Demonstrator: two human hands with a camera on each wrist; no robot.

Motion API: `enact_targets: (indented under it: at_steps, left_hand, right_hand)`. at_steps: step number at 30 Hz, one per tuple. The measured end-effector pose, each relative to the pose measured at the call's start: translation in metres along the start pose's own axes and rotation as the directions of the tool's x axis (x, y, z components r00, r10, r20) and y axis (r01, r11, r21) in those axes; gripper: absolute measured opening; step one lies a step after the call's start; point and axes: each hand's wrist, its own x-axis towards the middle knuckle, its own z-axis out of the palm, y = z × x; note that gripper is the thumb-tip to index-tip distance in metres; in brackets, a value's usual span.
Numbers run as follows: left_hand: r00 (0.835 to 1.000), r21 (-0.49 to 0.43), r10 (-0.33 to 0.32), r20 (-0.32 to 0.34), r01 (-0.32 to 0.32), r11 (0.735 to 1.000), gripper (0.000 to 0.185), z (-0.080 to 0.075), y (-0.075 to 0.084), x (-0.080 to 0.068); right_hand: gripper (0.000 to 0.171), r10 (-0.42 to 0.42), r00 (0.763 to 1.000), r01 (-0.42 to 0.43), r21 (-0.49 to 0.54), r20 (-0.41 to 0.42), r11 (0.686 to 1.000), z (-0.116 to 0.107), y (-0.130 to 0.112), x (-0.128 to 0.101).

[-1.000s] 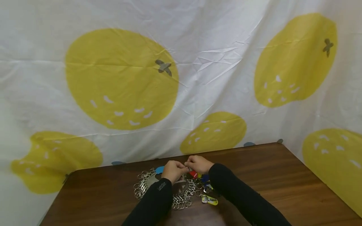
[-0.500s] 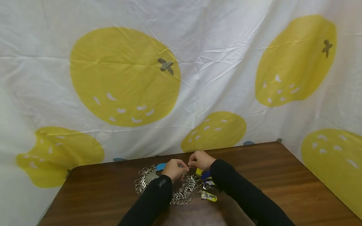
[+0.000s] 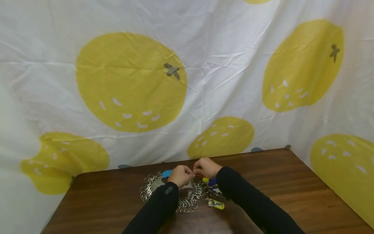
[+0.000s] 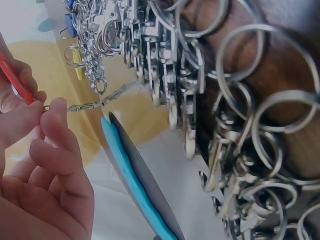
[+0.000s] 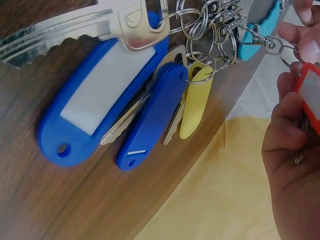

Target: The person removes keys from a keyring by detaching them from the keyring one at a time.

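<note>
While held by fingers, red tag (image 5: 311, 92): in right hand (image 3: 207, 167), inside a curled grip, with key (image 5: 300, 156) below; over far right side of clasp rack (image 3: 157, 183);
Left hand (image 3: 179, 176): narrow grip, pinching small metal ring (image 5: 283, 58) next to a clasp (image 4: 87, 106); over clasp rack;
Blue tags (image 5: 155, 112), yellow tags (image 3: 219, 205): along clasp rack's right side;
Turquoise piece (image 3: 167, 174): at clasp rack's far edge;
Desk (image 3: 277, 195): under clasp rack;
Fruit-print cloth (image 3: 131, 81): behind clasp rack
</note>
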Motion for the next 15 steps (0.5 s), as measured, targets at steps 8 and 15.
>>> enact_targets:
  at_steps: [8,15]
  left_hand:
    - [0.999,0.013,0.036,0.017,-0.036,0.999,0.009,0.007,-0.017,0.005]
    - [1.000,-0.004,0.003,0.030,-0.003,1.000,0.025,0.004,-0.009,0.006]
  right_hand:
    - [0.013,0.016,1.000,-0.016,-0.031,-0.015,0.999,0.009,0.002,-0.001]
    - [0.013,-0.022,1.000,0.021,-0.011,-0.013,1.000,0.000,0.006,-0.006]
